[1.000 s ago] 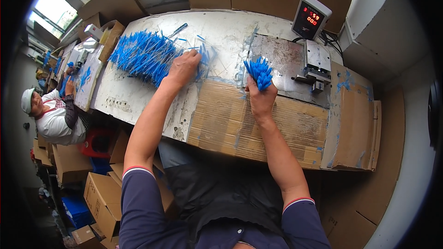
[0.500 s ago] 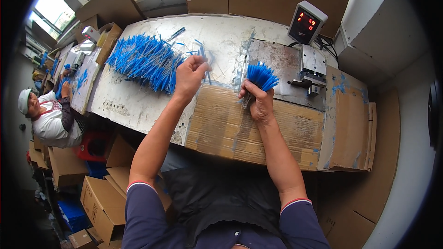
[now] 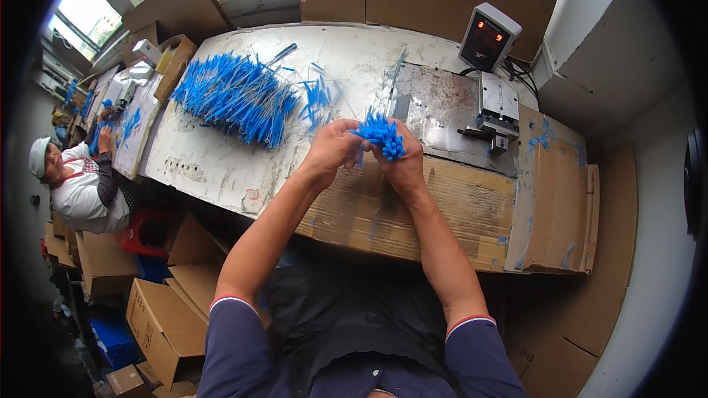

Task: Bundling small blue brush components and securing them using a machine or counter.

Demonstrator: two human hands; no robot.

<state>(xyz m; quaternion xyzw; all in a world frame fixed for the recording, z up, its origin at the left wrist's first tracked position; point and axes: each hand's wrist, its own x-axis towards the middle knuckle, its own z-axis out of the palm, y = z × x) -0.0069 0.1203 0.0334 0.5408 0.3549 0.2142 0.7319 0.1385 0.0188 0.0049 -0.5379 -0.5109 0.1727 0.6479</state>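
My right hand (image 3: 404,169) is wrapped around a bundle of thin blue-and-silver sticks (image 3: 380,137), its blue ends fanned out toward the upper side. Close against it on the left, my left hand (image 3: 333,152) has its fingers pinched together, and a blue stick (image 3: 361,156) shows at their tips. Both hands are over the near part of the bench, above the cardboard sheet (image 3: 346,210). Farther left lies a big heap of the same sticks (image 3: 236,96). Between heap and hands, several loose sticks (image 3: 317,99) are scattered.
A metal fixture (image 3: 499,107) stands on a steel plate (image 3: 439,99) at the right, with a small digital display (image 3: 489,37) behind it. A screwdriver (image 3: 283,53) lies beyond the heap. Cardboard boxes (image 3: 166,324) stand at lower left. A co-worker (image 3: 85,188) sits at the far left.
My left hand has moved right and nearer, from beside the heap to the bundle. My right hand has shifted slightly left, tilting the bundle's blue ends toward me.
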